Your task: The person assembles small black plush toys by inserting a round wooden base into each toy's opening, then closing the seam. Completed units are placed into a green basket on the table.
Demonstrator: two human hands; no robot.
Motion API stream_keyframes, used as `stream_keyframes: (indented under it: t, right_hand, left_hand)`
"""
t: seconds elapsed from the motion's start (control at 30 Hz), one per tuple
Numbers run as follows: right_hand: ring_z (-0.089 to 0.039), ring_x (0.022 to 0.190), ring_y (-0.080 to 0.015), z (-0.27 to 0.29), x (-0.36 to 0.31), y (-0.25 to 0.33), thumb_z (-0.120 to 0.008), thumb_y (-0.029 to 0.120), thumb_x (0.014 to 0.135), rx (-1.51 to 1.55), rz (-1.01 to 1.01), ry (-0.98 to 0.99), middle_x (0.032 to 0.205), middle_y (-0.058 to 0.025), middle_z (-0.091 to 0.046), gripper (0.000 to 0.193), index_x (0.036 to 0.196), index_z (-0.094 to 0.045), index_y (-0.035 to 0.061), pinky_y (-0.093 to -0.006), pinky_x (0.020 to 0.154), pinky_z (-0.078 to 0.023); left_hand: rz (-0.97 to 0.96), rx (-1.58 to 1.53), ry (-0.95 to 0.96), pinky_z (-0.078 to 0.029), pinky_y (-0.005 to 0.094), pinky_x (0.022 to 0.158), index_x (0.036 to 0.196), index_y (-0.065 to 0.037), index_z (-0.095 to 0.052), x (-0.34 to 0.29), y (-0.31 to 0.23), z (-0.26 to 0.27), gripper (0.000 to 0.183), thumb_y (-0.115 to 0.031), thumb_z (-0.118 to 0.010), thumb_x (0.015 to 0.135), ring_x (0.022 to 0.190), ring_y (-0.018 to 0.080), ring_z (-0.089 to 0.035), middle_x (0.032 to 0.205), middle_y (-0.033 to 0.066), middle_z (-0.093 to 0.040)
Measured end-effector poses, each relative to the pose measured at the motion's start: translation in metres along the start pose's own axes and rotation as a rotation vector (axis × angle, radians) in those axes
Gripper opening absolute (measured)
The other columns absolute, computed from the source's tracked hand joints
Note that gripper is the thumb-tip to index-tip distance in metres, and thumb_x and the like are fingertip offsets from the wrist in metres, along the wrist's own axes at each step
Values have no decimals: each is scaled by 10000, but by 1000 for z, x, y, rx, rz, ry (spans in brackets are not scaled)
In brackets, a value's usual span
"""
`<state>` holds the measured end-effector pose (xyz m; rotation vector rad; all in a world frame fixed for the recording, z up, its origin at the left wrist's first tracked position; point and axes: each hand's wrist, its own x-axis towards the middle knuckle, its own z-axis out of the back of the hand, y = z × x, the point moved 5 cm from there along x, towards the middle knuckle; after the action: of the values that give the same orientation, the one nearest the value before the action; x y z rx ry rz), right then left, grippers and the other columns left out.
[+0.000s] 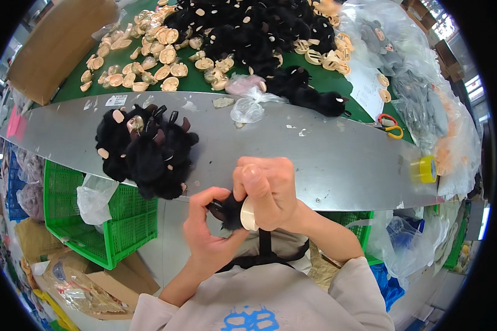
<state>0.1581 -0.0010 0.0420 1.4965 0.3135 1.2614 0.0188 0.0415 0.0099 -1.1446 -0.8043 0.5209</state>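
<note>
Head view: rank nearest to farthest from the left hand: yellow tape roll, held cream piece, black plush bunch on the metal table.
1. Cream piece: right of the left hand, at the right hand.
2. Black plush bunch: ahead, leftward.
3. Yellow tape roll: far right.

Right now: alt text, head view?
A person's left hand and right hand hold a black plush piece and cream part at a metal counter; black plush toys lie at left. Beyond, cream shells litter a green surface.
</note>
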Motion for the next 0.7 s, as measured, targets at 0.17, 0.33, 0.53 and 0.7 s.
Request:
stream_keyframes:
  t: [0.17, 0.33, 0.53, 0.7]
  right_hand:
    - [-361, 478, -103, 0, -12, -19, -335, 313, 1080, 257, -299, 22, 508, -36, -476, 634, 540, -483, 16, -301, 442, -269]
    - [-342, 499, -83, 3, -15, -22, -344, 346, 1084, 272, -350, -116, 549, -22, -474, 601, 613, -520, 16, -302, 460, -237]
    - [-483, 614, -118, 14, -29, -17, -792, 270, 812, -20, -245, -38, 753, -39, -552, 330, 840, -572, 27, -264, 548, -413]
    - [-438, 606, -167, 14, -36, -9, -879, 248, 705, -111, -144, -68, 747, -44, -485, 398, 792, -545, 50, -283, 520, -344]
  left_hand:
    - [-85, 55, 9, -498, 260, 695, 1140, -16, -536, -2, 2, -11, 518, 1, -784, 685, 788, 179, -615, 1004, 90, -634]
    - [36, -121, -86, -491, 254, 704, 1189, -34, -497, 6, 15, -14, 510, 81, -684, 728, 858, 150, -605, 994, 77, -624]
    - [278, -330, -108, -426, 168, 676, 1145, -35, -510, 22, 30, 3, 335, 89, -584, 842, 851, 50, -557, 949, 21, -587]
    - [504, -806, -33, -451, 210, 798, 1037, -22, -591, 11, 35, -8, 121, -64, -628, 930, 849, 62, -577, 934, -16, -615]
